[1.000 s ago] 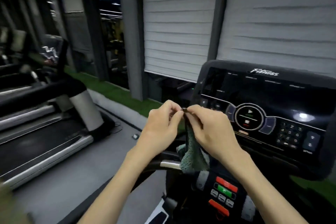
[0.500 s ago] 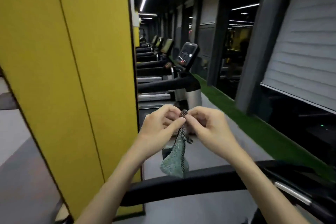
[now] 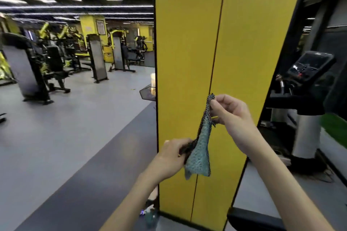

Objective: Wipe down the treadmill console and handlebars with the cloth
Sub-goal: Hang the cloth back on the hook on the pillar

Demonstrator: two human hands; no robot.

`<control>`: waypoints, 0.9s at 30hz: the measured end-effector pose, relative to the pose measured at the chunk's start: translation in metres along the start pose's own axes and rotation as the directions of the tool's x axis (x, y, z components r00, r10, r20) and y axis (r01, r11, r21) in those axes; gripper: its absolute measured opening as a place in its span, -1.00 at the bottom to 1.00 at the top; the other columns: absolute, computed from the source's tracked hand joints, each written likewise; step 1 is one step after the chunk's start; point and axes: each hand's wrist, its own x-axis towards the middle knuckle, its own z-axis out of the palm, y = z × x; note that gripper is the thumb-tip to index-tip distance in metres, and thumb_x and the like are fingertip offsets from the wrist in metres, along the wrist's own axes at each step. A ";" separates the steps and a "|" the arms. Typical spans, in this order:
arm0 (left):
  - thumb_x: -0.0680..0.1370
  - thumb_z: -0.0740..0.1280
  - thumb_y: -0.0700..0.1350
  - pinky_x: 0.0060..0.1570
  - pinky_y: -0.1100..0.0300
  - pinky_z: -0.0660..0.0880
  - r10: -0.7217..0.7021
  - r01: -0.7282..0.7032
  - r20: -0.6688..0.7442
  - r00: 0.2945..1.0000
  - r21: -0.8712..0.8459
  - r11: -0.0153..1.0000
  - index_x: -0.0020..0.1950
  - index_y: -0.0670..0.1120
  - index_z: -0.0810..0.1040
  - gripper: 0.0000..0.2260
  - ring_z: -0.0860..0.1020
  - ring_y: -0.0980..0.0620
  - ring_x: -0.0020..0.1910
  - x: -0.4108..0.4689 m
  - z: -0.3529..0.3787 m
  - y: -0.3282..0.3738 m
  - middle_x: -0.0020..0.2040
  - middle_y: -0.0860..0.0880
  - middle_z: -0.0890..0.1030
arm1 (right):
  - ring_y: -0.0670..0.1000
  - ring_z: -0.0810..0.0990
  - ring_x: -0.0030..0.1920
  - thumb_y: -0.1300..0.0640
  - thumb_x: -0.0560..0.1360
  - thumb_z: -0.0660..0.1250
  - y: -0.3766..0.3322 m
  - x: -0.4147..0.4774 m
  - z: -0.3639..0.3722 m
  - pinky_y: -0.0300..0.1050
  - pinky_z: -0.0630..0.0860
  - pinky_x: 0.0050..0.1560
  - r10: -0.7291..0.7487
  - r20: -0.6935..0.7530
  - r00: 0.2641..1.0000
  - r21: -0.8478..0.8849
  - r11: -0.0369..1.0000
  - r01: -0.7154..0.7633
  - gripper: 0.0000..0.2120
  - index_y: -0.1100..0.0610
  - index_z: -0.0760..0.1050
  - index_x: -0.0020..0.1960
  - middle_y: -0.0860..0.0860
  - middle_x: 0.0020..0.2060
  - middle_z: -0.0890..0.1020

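Note:
A teal cloth point(image 3: 200, 153) with a dark checkered edge hangs stretched between both my hands in front of a yellow pillar. My right hand point(image 3: 231, 113) pinches its upper corner. My left hand point(image 3: 171, 155) grips its lower left edge, lower and closer to me. A treadmill console point(image 3: 312, 66) with a dark screen stands at the right, behind the pillar, on a neighbouring machine with a black handlebar point(image 3: 287, 102). A black padded bar point(image 3: 253, 220) shows at the bottom right, near my right forearm.
The yellow pillar point(image 3: 189, 47) fills the middle of the view. Weight machines point(image 3: 35, 69) stand at the left on a grey floor point(image 3: 56, 137). A small glass shelf point(image 3: 148, 93) sticks out left of the pillar. Green turf point(image 3: 336, 129) lies at the far right.
The view has swung left, from the treadmill console to the pillar and the gym floor. My hands have moved apart, the right going up and the left down, drawing the cloth out.

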 end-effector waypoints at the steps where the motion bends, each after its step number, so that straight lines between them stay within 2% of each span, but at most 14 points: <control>1: 0.55 0.27 -0.20 -0.22 0.12 0.46 -0.035 0.035 -0.050 0.998 0.000 0.999 -0.08 0.01 0.60 -0.85 0.54 0.12 -0.24 -0.005 -0.014 -0.015 -0.24 0.15 0.62 | -0.10 0.53 -0.31 0.24 0.60 0.23 0.003 0.010 0.020 -0.21 0.46 -0.22 -0.002 0.007 1.000 0.012 1.000 0.002 -0.85 0.15 0.48 -0.13 0.00 -0.31 0.56; 3: 0.61 0.26 -0.14 -0.28 0.15 0.39 -0.146 0.141 -0.094 0.985 -0.062 0.988 -0.20 0.03 0.56 -0.79 0.46 0.15 -0.36 -0.018 -0.041 -0.043 -0.38 0.17 0.54 | -0.11 0.53 -0.29 0.23 0.60 0.23 0.012 0.029 0.056 -0.18 0.44 -0.17 -0.010 0.040 0.999 0.021 1.000 0.010 -0.84 0.12 0.48 -0.15 -0.07 -0.34 0.56; 6: 0.66 0.24 -0.17 -0.24 0.26 0.46 -0.323 0.315 0.016 0.946 -0.264 0.911 -0.12 -0.10 0.59 -0.80 0.54 0.18 -0.37 -0.038 -0.076 -0.080 -0.31 0.08 0.60 | -0.12 0.54 -0.26 0.23 0.61 0.22 0.025 0.055 0.109 -0.20 0.46 -0.13 -0.016 0.128 0.992 0.030 0.999 0.013 -0.81 0.09 0.49 -0.16 -0.17 -0.36 0.57; 8: 0.65 0.26 -0.18 -0.24 0.29 0.44 -0.345 0.335 0.026 0.938 -0.324 0.885 0.00 -0.17 0.62 -0.84 0.54 0.18 -0.40 -0.046 -0.096 -0.109 -0.22 -0.04 0.62 | -0.11 0.52 -0.26 0.25 0.61 0.21 0.035 0.073 0.142 -0.21 0.47 -0.14 -0.016 0.160 0.987 0.064 0.998 0.005 -0.80 0.10 0.49 -0.15 -0.15 -0.34 0.58; 10: 0.64 0.28 -0.17 -0.25 0.30 0.44 -0.353 0.325 -0.013 0.935 -0.363 0.873 0.08 -0.28 0.61 -0.80 0.52 0.19 -0.42 -0.048 -0.115 -0.139 -0.20 -0.11 0.60 | -0.06 0.52 -0.24 0.25 0.61 0.21 0.046 0.095 0.169 -0.19 0.47 -0.16 -0.017 0.161 0.987 0.096 0.995 0.002 -0.83 0.15 0.50 -0.12 0.00 -0.28 0.59; 11: 0.63 0.28 -0.17 -0.25 0.31 0.45 -0.364 0.326 -0.027 0.931 -0.386 0.863 0.06 -0.29 0.61 -0.80 0.51 0.18 -0.40 -0.047 -0.124 -0.154 -0.21 -0.10 0.61 | -0.06 0.54 -0.26 0.25 0.62 0.21 0.052 0.107 0.181 -0.22 0.47 -0.19 -0.017 0.157 0.987 0.113 0.994 -0.001 -0.84 0.15 0.50 -0.12 0.03 -0.27 0.60; 14: 0.57 0.28 -0.06 -0.25 0.33 0.47 -0.382 0.324 -0.027 0.924 -0.475 0.818 -0.08 -0.15 0.63 -0.79 0.51 0.12 -0.34 -0.041 -0.157 -0.192 -0.26 0.01 0.64 | -0.16 0.57 -0.34 0.26 0.61 0.20 0.072 0.145 0.211 -0.35 0.45 -0.30 -0.018 0.140 0.990 0.153 0.988 -0.004 -0.83 0.16 0.49 -0.13 -0.02 -0.31 0.64; 17: 0.53 0.26 -0.02 -0.29 0.36 0.41 -0.393 0.340 -0.012 0.920 -0.475 0.811 -0.09 -0.13 0.62 -0.78 0.49 0.21 -0.36 -0.027 -0.187 -0.228 -0.31 0.10 0.63 | -0.13 0.58 -0.32 0.23 0.62 0.21 0.092 0.185 0.234 -0.33 0.46 -0.29 -0.015 0.127 0.992 0.169 0.986 -0.007 -0.82 0.16 0.52 -0.12 -0.05 -0.30 0.66; 21: 0.54 0.35 0.02 -0.18 0.31 0.45 -0.427 0.434 0.107 0.898 -0.380 0.817 0.04 -0.12 0.67 -0.76 0.54 0.13 -0.22 -0.003 -0.216 -0.279 -0.16 0.03 0.68 | -0.02 0.64 -0.27 0.22 0.62 0.20 0.116 0.232 0.257 -0.24 0.52 -0.21 0.000 0.064 0.998 0.211 0.977 -0.013 -0.84 0.20 0.51 -0.08 0.01 -0.26 0.65; 24: 0.59 0.36 -0.08 -0.23 0.34 0.41 -0.456 0.481 0.154 0.877 -0.289 0.828 -0.13 -0.06 0.64 -0.86 0.50 0.21 -0.35 0.020 -0.228 -0.311 -0.33 0.13 0.62 | 0.04 0.65 -0.25 0.22 0.63 0.19 0.128 0.259 0.274 -0.13 0.56 -0.14 0.015 0.062 0.998 0.204 0.979 -0.028 -0.84 0.22 0.49 -0.08 0.05 -0.25 0.63; 25: 0.60 0.37 -0.06 -0.24 0.34 0.40 -0.460 0.483 0.144 0.876 -0.272 0.832 -0.15 -0.07 0.64 -0.84 0.49 0.21 -0.36 0.028 -0.231 -0.320 -0.35 0.13 0.61 | 0.03 0.64 -0.26 0.22 0.63 0.19 0.132 0.268 0.280 -0.12 0.56 -0.13 0.017 0.073 0.997 0.193 0.981 -0.031 -0.84 0.24 0.49 -0.08 0.06 -0.25 0.62; 27: 0.53 0.39 0.17 -0.19 0.22 0.40 -0.440 0.450 0.092 0.893 -0.219 0.866 -0.11 -0.17 0.64 -0.62 0.48 0.12 -0.30 0.043 -0.237 -0.341 -0.30 -0.02 0.62 | 0.03 0.63 -0.27 0.24 0.63 0.19 0.141 0.283 0.294 -0.13 0.55 -0.13 0.027 0.095 0.995 0.169 0.985 -0.043 -0.84 0.25 0.47 -0.08 0.09 -0.26 0.61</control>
